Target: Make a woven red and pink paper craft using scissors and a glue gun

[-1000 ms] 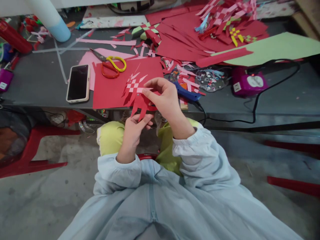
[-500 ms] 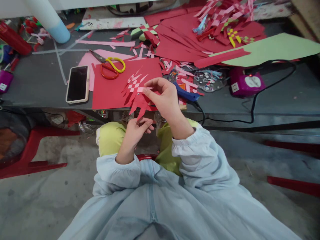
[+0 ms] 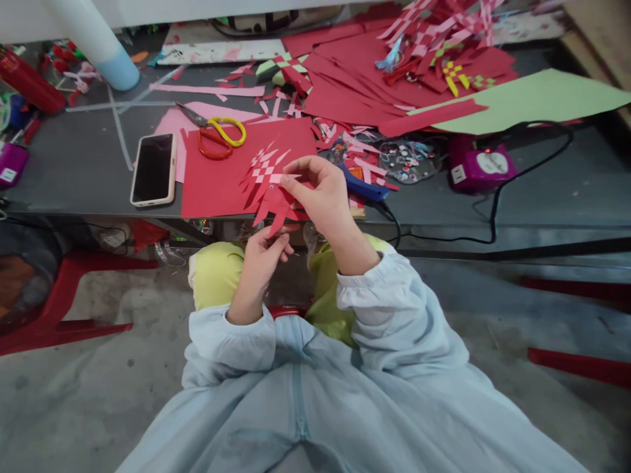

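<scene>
A woven red and pink paper figure (image 3: 265, 175) with a small round eye is held above the table's front edge, over a red sheet (image 3: 211, 187). My right hand (image 3: 323, 194) pinches its right side between thumb and fingers. Below it, my left hand (image 3: 263, 266) has its fingers closed at the lower tip of a red strip of the figure. The fingertips of my left hand partly cover that tip. Scissors (image 3: 215, 135) with one red and one yellow handle lie on the red sheet, behind the figure.
A phone (image 3: 154, 169) lies left of the sheet. To the right are a blue tool (image 3: 367, 187) with a black cord, a bag of small beads (image 3: 411, 157) and a purple power box (image 3: 480, 164). Red paper (image 3: 345, 79) and a green sheet (image 3: 537, 102) lie behind.
My left hand has risen slightly toward the lower tip of the paper figure. My right hand keeps its pinch, and the view has shifted a little.
</scene>
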`<action>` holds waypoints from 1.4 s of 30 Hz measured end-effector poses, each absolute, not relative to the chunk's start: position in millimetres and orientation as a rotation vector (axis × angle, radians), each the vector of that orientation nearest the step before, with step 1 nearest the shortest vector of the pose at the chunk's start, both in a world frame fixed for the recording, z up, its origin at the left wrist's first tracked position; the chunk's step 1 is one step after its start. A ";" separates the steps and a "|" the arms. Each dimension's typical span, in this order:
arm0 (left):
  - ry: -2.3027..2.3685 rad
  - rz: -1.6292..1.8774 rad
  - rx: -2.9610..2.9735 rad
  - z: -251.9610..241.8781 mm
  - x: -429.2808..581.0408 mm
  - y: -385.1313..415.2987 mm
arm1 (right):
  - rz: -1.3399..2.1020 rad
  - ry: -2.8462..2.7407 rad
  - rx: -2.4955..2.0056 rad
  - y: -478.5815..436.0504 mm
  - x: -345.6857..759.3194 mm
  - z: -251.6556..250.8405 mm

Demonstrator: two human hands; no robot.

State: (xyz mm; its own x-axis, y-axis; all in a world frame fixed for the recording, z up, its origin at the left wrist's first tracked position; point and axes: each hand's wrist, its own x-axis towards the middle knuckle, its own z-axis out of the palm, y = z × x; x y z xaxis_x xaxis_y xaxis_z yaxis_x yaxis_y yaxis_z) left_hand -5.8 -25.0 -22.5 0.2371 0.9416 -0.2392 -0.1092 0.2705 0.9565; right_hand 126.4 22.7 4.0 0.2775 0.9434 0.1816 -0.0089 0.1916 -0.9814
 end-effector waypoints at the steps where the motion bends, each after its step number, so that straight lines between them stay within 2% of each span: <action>1: 1.057 0.916 1.017 -21.7 -6.1 -24.9 | 0.886 -1.055 -1.162 22.6 126.1 4.4; 8: 1.054 0.947 1.018 -19.7 -4.3 -23.6 | 0.894 -1.023 -1.152 23.6 124.9 2.8; 15: 0.909 1.400 0.581 -19.5 -3.7 -22.8 | 0.921 -0.988 -1.156 21.6 124.7 8.0; 21: 0.780 1.581 0.463 -12.3 -11.7 -25.5 | 0.978 -0.927 -1.144 20.4 123.1 13.8; 33: 0.806 1.212 0.463 -7.0 -2.7 -25.9 | 0.999 -0.922 -1.124 21.2 121.8 14.4; 42: 0.862 1.141 0.739 -6.2 7.2 -26.9 | 0.945 -0.998 -1.145 17.6 119.5 13.6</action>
State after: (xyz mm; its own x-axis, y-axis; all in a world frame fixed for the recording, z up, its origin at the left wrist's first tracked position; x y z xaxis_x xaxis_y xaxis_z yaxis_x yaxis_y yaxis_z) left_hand 7.2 -26.9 -6.2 0.1801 0.9637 -0.1969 -0.4527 0.2589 0.8532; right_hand 119.5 17.6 13.6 0.2822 0.9500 0.1336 -0.0816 0.1625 -0.9833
